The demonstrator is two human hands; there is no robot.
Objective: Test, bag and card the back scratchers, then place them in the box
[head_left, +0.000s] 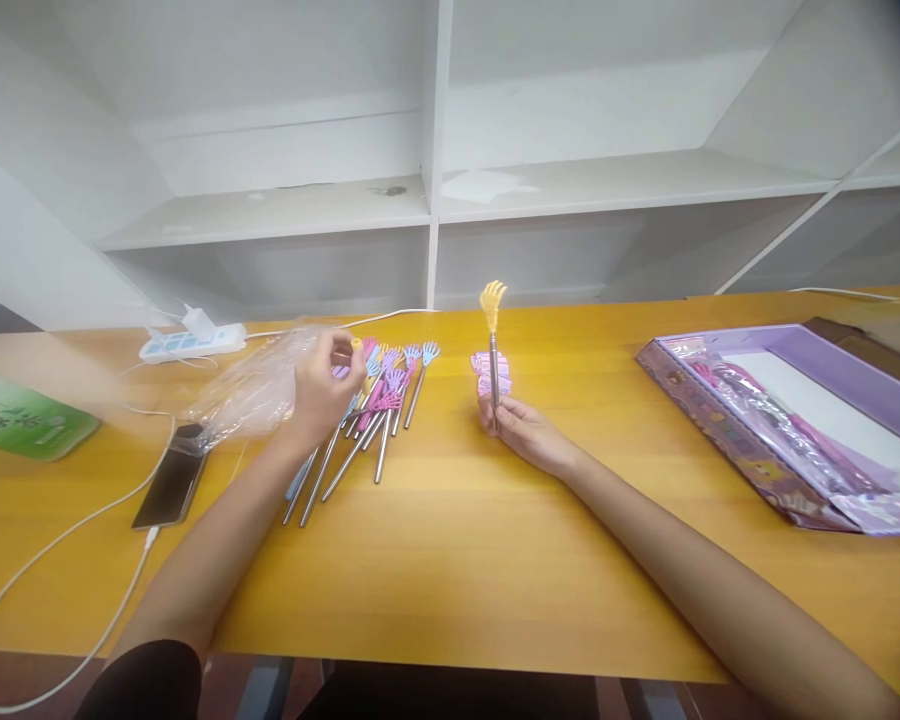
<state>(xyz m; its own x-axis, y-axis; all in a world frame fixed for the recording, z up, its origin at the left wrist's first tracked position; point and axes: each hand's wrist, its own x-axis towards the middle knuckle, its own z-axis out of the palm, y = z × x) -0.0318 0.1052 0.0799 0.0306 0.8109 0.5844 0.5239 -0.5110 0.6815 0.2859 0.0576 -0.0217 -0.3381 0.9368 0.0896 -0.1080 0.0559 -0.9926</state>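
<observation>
My right hand (523, 428) is closed round the lower metal rod of a yellow hand-shaped back scratcher (493, 325), held upright. Behind that rod lie small pink and purple patterned pieces (483, 368) on the table. My left hand (328, 385) is raised at the left with its fingers pinched on a small yellow piece (357, 345). Beside and beneath it is a loose pile of back scratchers (379, 425) with metal rods and pink, blue, purple and yellow heads.
A purple box (750, 470) with wrapped items stands on the right. Clear plastic wrap (247, 390), a phone (171, 480) on a white cable, a power strip (193, 343) and a green package (30, 418) are at left. White shelving (433, 150) rises behind the table.
</observation>
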